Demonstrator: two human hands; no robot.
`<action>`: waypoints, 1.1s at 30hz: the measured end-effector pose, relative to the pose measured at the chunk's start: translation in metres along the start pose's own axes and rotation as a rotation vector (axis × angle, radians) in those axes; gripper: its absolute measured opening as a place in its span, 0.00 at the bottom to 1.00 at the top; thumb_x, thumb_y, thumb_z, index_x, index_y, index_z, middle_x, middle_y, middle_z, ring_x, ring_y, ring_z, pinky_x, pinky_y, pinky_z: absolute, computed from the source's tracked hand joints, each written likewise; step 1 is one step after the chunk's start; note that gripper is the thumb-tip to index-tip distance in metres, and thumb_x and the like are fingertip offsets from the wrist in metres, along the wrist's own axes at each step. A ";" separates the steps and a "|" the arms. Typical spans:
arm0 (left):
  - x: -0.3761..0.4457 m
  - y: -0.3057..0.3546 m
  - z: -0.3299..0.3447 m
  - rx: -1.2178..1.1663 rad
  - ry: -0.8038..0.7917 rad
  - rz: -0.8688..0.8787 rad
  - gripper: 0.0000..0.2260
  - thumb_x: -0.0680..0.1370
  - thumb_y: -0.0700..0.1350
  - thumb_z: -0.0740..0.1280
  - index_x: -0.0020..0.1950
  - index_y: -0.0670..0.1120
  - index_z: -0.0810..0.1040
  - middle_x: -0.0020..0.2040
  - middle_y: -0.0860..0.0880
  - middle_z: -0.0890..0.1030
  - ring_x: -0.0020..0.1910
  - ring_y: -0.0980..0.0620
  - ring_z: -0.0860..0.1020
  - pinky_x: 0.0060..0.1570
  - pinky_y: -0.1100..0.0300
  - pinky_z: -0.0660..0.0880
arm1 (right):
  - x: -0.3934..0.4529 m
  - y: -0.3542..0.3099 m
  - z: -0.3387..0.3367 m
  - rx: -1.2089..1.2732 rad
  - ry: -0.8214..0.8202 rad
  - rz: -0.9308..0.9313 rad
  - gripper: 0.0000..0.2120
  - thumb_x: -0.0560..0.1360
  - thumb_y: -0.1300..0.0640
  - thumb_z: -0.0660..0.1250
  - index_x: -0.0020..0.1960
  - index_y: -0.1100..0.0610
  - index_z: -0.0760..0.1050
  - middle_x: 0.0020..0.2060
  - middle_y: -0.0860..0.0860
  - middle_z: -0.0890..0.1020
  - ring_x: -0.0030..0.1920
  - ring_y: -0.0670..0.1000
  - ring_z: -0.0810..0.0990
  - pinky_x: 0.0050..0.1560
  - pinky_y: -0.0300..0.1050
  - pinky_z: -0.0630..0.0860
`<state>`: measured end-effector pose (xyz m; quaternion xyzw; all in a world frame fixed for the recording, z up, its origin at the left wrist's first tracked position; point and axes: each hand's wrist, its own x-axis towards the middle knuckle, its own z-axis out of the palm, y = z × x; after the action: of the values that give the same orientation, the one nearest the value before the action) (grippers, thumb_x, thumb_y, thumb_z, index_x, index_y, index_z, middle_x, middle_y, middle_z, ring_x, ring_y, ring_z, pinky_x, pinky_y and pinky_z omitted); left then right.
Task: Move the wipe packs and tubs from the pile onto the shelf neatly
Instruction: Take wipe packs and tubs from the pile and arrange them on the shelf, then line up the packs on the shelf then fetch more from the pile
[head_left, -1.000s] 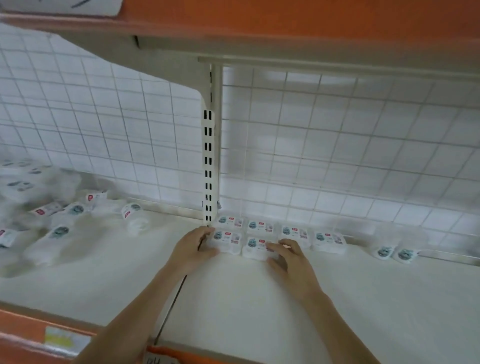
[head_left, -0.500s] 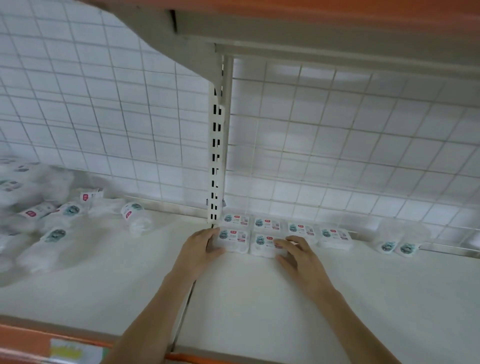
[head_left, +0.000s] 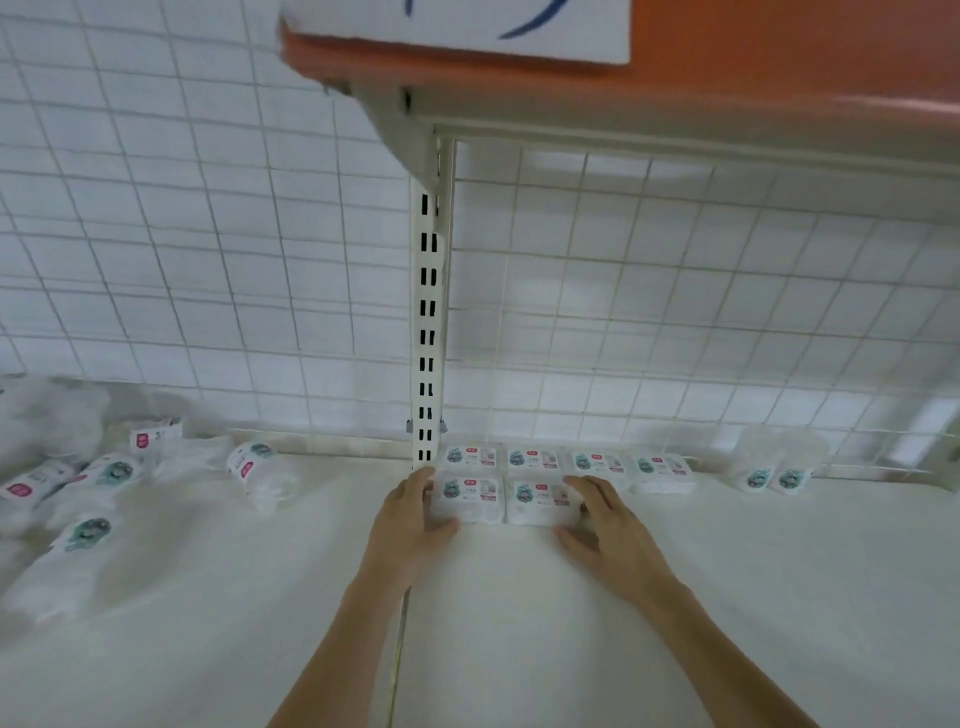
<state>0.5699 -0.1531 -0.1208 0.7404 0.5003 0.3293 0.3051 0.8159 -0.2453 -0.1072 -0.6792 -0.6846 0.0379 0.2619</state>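
On the white shelf (head_left: 519, 623), two rows of flat white wipe packs lie against the wire back. The back row (head_left: 597, 461) holds several packs. The front row has a left pack (head_left: 470, 496) and a right pack (head_left: 540, 499). My left hand (head_left: 410, 525) holds the left pack's left end, thumb at its front edge. My right hand (head_left: 605, 519) holds the right pack's right end. The loose pile of packs (head_left: 93, 483) lies at the far left. Two clear tubs (head_left: 771, 467) stand at the back right.
A slotted white upright (head_left: 428, 322) rises just behind the packs, with wire grid backing (head_left: 208, 260) on both sides. An orange-edged upper shelf (head_left: 727, 67) overhangs at the top right. A single pack (head_left: 257, 470) lies between pile and rows.
My hands have stayed at the two ends of the front pair of packs, squeezing them slightly closer together. The view has tilted upward.
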 end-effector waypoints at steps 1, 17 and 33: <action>0.000 0.000 -0.001 -0.019 -0.012 -0.020 0.31 0.63 0.51 0.69 0.66 0.50 0.67 0.58 0.54 0.76 0.57 0.52 0.75 0.56 0.51 0.75 | -0.001 -0.002 -0.002 0.010 0.001 0.019 0.27 0.73 0.47 0.66 0.69 0.53 0.64 0.65 0.47 0.68 0.57 0.48 0.75 0.54 0.39 0.71; -0.106 0.068 -0.050 0.433 0.208 0.437 0.15 0.70 0.50 0.60 0.51 0.43 0.76 0.45 0.47 0.79 0.44 0.47 0.80 0.43 0.53 0.75 | -0.100 -0.054 -0.089 -0.096 0.139 0.074 0.14 0.76 0.53 0.63 0.60 0.53 0.74 0.54 0.47 0.79 0.56 0.48 0.75 0.51 0.40 0.70; -0.414 0.041 -0.071 0.764 0.201 0.167 0.13 0.68 0.51 0.58 0.44 0.48 0.80 0.37 0.52 0.80 0.35 0.51 0.80 0.31 0.60 0.76 | -0.318 -0.128 -0.060 -0.047 -0.074 -0.210 0.13 0.75 0.52 0.63 0.58 0.52 0.75 0.56 0.48 0.79 0.56 0.52 0.77 0.52 0.46 0.72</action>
<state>0.4182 -0.5473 -0.1221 0.8029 0.5520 0.2140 -0.0703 0.7051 -0.5747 -0.1011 -0.6079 -0.7619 0.0190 0.2228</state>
